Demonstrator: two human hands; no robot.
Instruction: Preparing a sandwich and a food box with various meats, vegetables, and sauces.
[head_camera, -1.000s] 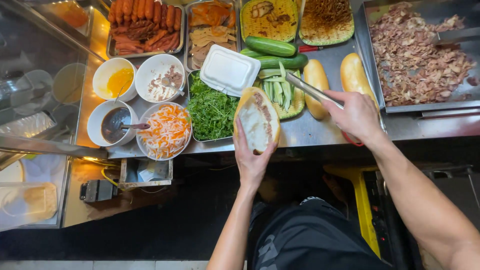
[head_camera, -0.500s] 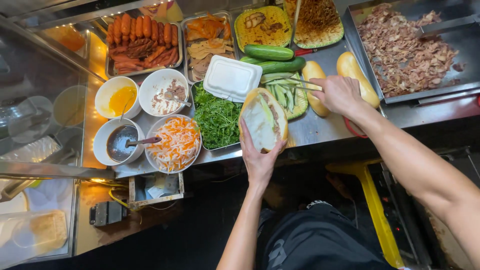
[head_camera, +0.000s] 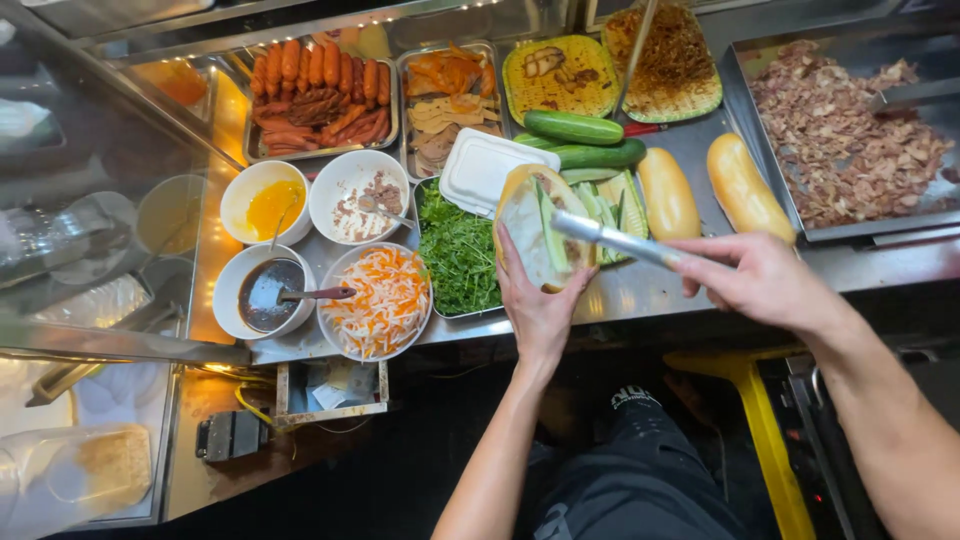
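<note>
left hand (head_camera: 538, 305) – cradles split roll (head_camera: 535, 230) | right hand (head_camera: 765, 280) – grips tongs (head_camera: 615, 238) over it

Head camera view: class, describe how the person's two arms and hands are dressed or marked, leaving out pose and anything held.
Both forearms are bare to the edge of the picture, with no sleeves in view. The left hand and right hand wear no gloves, and no rings, watch or markings show. The fingers are uncovered too.
</note>
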